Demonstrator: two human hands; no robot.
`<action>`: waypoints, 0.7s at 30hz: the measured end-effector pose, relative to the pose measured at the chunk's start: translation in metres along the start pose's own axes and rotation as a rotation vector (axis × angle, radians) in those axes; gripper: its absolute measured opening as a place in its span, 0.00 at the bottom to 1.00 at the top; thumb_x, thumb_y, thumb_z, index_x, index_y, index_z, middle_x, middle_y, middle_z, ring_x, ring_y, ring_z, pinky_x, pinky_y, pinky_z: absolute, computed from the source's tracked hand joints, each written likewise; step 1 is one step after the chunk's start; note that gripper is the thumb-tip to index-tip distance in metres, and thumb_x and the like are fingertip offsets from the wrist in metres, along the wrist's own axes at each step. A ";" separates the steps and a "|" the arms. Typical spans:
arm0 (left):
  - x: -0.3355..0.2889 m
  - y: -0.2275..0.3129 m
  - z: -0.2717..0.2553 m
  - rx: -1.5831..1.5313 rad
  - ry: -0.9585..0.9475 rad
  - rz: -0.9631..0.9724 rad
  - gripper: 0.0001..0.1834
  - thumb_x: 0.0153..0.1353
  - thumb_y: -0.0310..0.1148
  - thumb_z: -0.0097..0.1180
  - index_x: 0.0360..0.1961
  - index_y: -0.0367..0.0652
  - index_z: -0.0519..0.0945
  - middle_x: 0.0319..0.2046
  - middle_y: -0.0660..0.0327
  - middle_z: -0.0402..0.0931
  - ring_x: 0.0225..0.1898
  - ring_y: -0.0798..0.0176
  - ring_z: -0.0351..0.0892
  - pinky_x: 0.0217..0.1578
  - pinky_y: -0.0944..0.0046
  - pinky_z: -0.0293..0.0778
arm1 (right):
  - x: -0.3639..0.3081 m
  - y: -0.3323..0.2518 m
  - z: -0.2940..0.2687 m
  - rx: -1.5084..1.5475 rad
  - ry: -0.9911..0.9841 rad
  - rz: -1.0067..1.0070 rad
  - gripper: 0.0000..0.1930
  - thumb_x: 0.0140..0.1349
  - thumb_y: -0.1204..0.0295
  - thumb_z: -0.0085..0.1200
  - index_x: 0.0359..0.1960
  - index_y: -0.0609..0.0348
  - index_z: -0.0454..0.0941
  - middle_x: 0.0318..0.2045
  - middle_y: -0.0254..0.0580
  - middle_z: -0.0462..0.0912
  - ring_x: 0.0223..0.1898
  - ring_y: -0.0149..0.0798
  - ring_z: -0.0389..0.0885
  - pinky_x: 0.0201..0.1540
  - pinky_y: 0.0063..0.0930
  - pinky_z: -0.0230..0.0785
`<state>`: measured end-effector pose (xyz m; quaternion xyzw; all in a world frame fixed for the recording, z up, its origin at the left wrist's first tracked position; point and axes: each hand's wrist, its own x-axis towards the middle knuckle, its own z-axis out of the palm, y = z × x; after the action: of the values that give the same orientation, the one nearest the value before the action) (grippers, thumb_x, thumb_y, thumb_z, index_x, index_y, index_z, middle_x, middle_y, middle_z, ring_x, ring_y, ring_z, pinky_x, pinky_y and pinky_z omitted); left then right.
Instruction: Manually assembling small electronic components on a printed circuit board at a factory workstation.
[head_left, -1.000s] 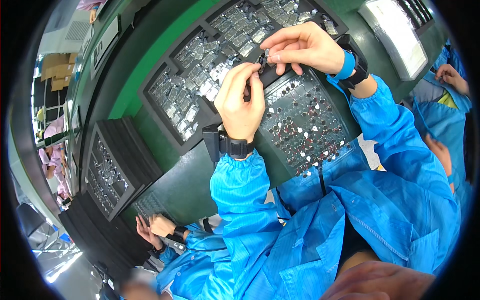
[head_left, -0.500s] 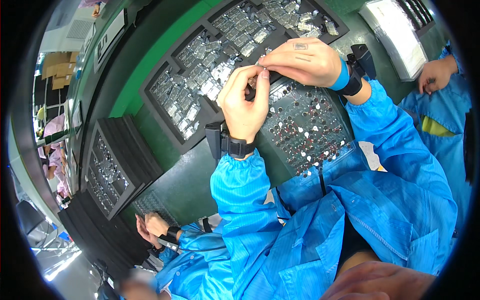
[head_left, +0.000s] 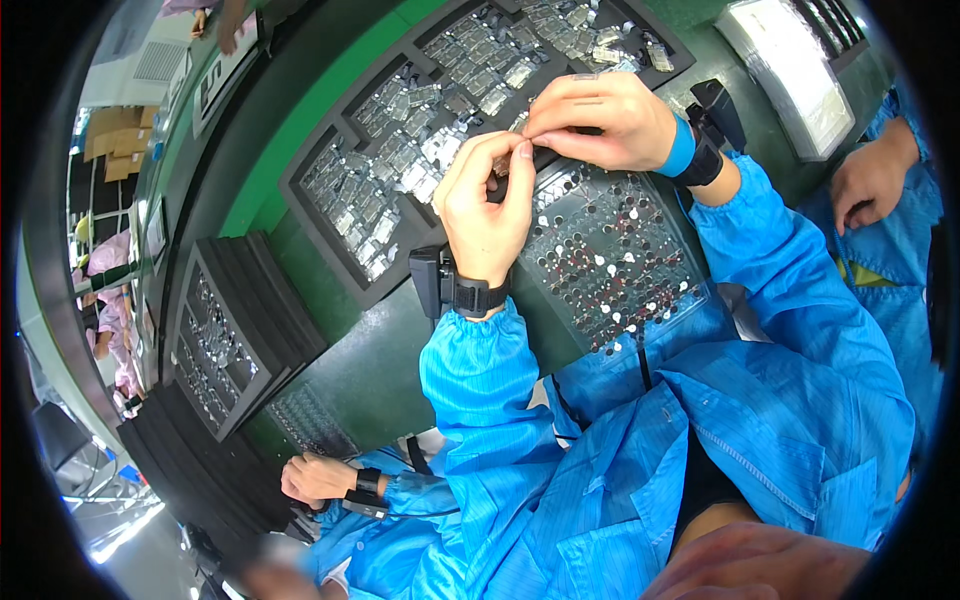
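Observation:
My left hand point(head_left: 488, 205) and my right hand point(head_left: 607, 122) meet fingertip to fingertip above the near right part of a black foam tray point(head_left: 352, 272). Each pinches thumb against fingers. Whatever sits between the tips is too small and covered to make out. Many small silvery metal parts point(head_left: 440, 145) with dark tabs fill the tray's compartments. Below my right hand lies a clear plastic tray point(head_left: 560, 300) holding many small round parts, dark and white, with thin red bits among them.
On the left stand stacked black foam trays point(head_left: 270, 310), the top one holding metal parts. A co-worker's hand point(head_left: 320, 478) is over the table at lower left; another person's hand point(head_left: 872, 175) is at the right edge. White plastic-wrapped trays point(head_left: 785, 75) lie at upper right.
My right hand has turned slightly and its fingers have curled more; my left hand has barely moved. The right co-worker's hand has dropped lower, and the lower-left co-worker's hands have come together.

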<state>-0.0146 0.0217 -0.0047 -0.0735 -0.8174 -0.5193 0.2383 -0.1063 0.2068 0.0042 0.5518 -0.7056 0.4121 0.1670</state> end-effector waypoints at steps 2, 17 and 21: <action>0.000 0.000 0.000 0.010 0.000 0.005 0.04 0.61 0.22 0.63 0.37 0.37 0.84 0.33 0.61 0.83 0.26 0.71 0.75 0.28 0.71 0.70 | 0.000 -0.004 -0.003 0.093 -0.013 0.162 0.06 0.60 0.77 0.62 0.39 0.61 0.84 0.36 0.39 0.85 0.29 0.38 0.83 0.32 0.29 0.77; -0.004 -0.012 -0.004 -0.227 -0.033 -0.316 0.12 0.62 0.23 0.65 0.47 0.37 0.83 0.32 0.65 0.84 0.23 0.79 0.70 0.25 0.75 0.65 | 0.001 -0.010 -0.002 0.139 -0.030 0.318 0.05 0.61 0.75 0.60 0.37 0.60 0.80 0.32 0.39 0.82 0.27 0.38 0.82 0.28 0.28 0.73; -0.002 -0.006 -0.007 -0.325 -0.046 -0.342 0.18 0.63 0.23 0.65 0.54 0.35 0.79 0.35 0.61 0.87 0.26 0.77 0.77 0.26 0.75 0.69 | -0.001 -0.007 0.005 0.129 -0.039 0.286 0.05 0.61 0.74 0.59 0.37 0.60 0.80 0.33 0.40 0.82 0.31 0.42 0.83 0.31 0.31 0.75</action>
<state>-0.0131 0.0128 -0.0082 0.0169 -0.7287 -0.6751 0.1134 -0.0991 0.2034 0.0035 0.4630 -0.7522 0.4654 0.0569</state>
